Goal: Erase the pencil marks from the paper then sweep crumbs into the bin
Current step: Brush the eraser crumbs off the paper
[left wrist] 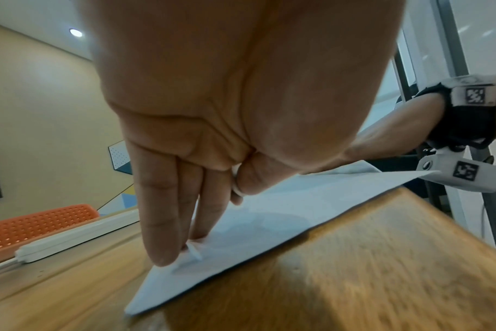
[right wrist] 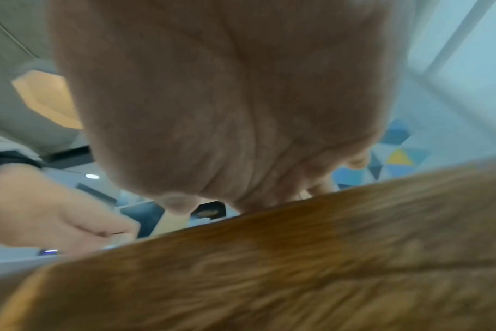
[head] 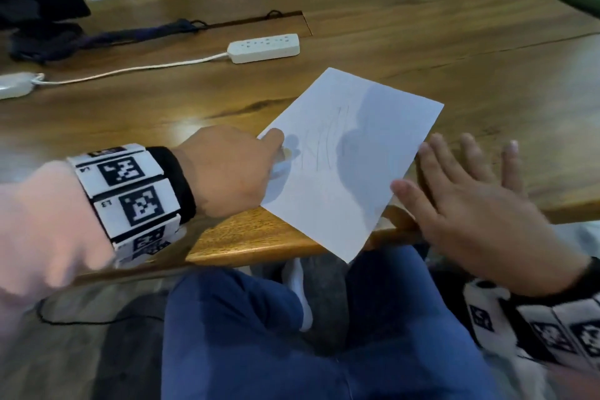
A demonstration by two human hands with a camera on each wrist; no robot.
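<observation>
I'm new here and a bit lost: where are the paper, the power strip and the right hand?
paper (head: pixel 354 153): head view, middle of the sheet.
power strip (head: pixel 263 47): head view, middle of its top.
right hand (head: pixel 480 214): head view, back of the hand.

My white paper (head: pixel 350 153) lies askew on the wooden table (head: pixel 422 42), near corner jutting past the edge; faint grey pencil marks (head: pixel 319 140) curve across its middle. My left hand (head: pixel 227 169) pinches a small white eraser (left wrist: pixel 236 189) at its left edge.
</observation>
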